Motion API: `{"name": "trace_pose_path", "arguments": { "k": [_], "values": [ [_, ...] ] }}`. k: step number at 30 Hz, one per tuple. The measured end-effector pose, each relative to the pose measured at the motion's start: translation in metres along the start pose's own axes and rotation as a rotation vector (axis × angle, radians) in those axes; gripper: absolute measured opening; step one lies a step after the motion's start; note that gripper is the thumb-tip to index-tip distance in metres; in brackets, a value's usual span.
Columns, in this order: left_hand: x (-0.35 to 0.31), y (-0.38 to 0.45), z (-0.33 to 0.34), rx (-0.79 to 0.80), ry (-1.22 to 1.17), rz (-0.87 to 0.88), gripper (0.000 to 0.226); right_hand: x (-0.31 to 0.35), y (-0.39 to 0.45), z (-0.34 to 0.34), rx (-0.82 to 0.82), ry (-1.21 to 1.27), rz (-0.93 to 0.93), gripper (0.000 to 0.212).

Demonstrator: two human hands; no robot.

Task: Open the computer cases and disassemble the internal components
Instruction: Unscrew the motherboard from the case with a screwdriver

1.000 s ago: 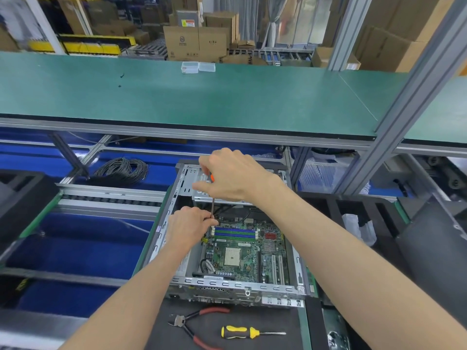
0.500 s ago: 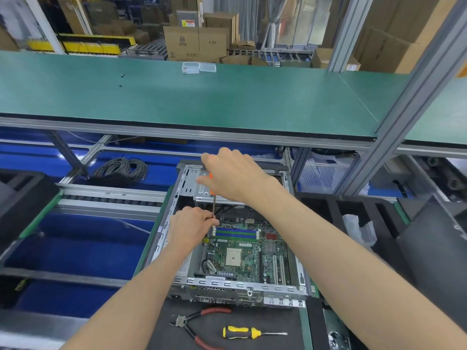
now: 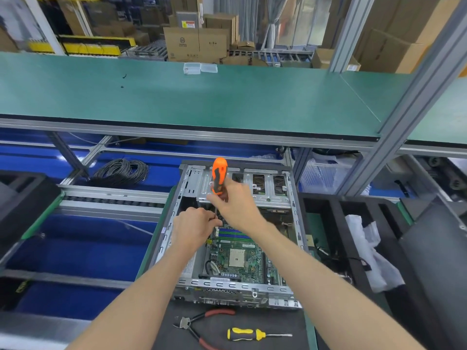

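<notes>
An open grey computer case [image 3: 255, 286] lies in front of me with its green motherboard [image 3: 242, 258] exposed. My right hand [image 3: 237, 205] grips the lower part of an orange-handled screwdriver [image 3: 218, 175], which stands nearly upright over the board's far left corner. My left hand [image 3: 193, 227] sits just left of it, its fingertips pinching the thin shaft low down. The tip is hidden behind my fingers. A metal drive cage [image 3: 252, 185] spans the far end of the case.
Red-handled cutters [image 3: 199, 324] and a yellow-and-black screwdriver [image 3: 252, 334] lie on the dark mat before the case. A coil of black cable [image 3: 121, 171] sits at the back left. Black foam trays with white wrapping [image 3: 371, 251] stand to the right. A green shelf [image 3: 202, 97] overhangs the far side.
My right hand slid down from the top of the screwdriver handle, so the orange handle now sticks out above it. My left hand stayed on the shaft.
</notes>
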State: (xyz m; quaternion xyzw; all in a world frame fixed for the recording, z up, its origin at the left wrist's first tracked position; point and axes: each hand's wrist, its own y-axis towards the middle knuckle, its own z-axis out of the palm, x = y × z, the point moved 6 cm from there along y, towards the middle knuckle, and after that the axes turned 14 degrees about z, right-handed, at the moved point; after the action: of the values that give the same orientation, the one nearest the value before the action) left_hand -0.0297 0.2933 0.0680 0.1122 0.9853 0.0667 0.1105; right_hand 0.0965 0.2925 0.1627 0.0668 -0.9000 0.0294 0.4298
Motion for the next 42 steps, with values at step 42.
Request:
{"name": "trace_pose_path", "arguments": {
  "k": [42],
  "values": [
    [-0.035, 0.008, 0.093, 0.402, 0.051, -0.347, 0.026, -0.110, -0.017, -0.092, -0.172, 0.057, 0.106, 0.036]
  ]
}}
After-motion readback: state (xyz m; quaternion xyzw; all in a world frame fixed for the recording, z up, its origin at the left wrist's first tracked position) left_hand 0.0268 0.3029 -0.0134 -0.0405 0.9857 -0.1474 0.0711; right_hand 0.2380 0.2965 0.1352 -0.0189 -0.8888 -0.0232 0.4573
